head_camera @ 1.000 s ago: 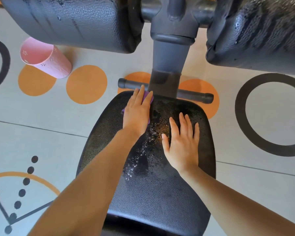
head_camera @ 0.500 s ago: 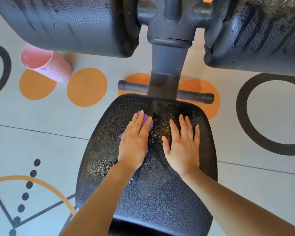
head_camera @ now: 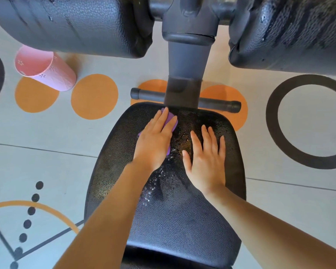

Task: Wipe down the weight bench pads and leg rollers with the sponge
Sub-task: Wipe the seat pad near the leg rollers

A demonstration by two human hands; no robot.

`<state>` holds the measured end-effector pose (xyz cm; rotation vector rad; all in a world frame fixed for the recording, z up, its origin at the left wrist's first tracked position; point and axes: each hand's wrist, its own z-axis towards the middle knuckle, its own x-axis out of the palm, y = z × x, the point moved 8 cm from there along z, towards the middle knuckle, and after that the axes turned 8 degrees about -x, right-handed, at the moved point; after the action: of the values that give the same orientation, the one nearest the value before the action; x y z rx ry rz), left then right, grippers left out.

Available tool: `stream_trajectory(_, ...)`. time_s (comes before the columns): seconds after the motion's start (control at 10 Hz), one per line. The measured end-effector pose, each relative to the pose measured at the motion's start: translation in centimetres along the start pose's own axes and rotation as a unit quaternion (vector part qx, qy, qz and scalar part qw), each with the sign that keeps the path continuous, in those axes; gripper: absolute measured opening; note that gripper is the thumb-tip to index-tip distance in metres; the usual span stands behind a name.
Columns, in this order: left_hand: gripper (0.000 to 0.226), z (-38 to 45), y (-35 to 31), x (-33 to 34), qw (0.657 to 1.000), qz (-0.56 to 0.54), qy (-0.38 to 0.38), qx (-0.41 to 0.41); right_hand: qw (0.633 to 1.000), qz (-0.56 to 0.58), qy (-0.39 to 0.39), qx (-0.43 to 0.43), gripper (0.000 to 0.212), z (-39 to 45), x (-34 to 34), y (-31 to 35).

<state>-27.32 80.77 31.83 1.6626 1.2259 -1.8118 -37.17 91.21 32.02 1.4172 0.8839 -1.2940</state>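
Note:
The black textured seat pad [head_camera: 173,220] fills the lower middle of the view, wet and foamy along its centre. My left hand [head_camera: 155,140] presses a purple sponge [head_camera: 170,118] flat against the pad near its far left edge, fingers straight over it. My right hand [head_camera: 207,156] lies flat on the pad's right side with fingers spread, holding nothing. Two black leg rollers hang at the top, the left roller [head_camera: 76,24] and the right roller [head_camera: 291,30], both streaked with wet marks.
A grey upright post [head_camera: 186,61] rises between the rollers, with a black crossbar [head_camera: 219,103] on the floor behind the seat. A pink cup [head_camera: 45,68] lies tilted on the patterned floor at the left.
My left hand slid the sponge back toward me, then forward again to the pad's far edge. My right hand stayed flat in place.

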Motion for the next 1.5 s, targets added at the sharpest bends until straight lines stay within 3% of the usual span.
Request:
stream_trajectory(0.2,0.066,-6.1,-0.1,0.0,1.000,0.002,-0.007,0.005,1.000,0.003,0.000,0.000,0.054,-0.1,0.1,-0.1)
stream_trajectory(0.4,0.086,0.1,-1.2,0.8,1.000,0.015,0.022,-0.013,1.000,-0.001,-0.005,-0.001,0.054,-0.1,0.1,-0.1)
stream_trajectory(0.6,0.066,4.2,-1.9,1.4,0.999,0.029,0.039,0.018,1.000,-0.004,-0.003,-0.001,0.054,-0.1,0.1,0.0)
stream_trajectory(0.9,0.067,-7.2,-1.1,0.7,0.999,-0.009,0.029,0.034,1.000,0.001,0.001,-0.001,0.055,-0.1,0.3,0.0)
stream_trajectory(1.0,0.063,-8.4,-0.7,0.6,0.999,-0.009,0.022,0.022,1.000,0.000,0.003,0.000,0.055,-0.1,0.3,-0.1)
stream_trajectory(1.3,0.071,-1.9,-0.9,-0.1,0.999,-0.001,0.037,-0.032,1.000,-0.006,0.005,0.001,0.055,-0.1,0.3,-0.1)
stream_trajectory(1.5,0.072,-8.8,-0.6,0.2,1.000,-0.011,0.011,-0.022,1.000,-0.002,0.010,-0.001,0.056,-0.7,0.1,0.1)
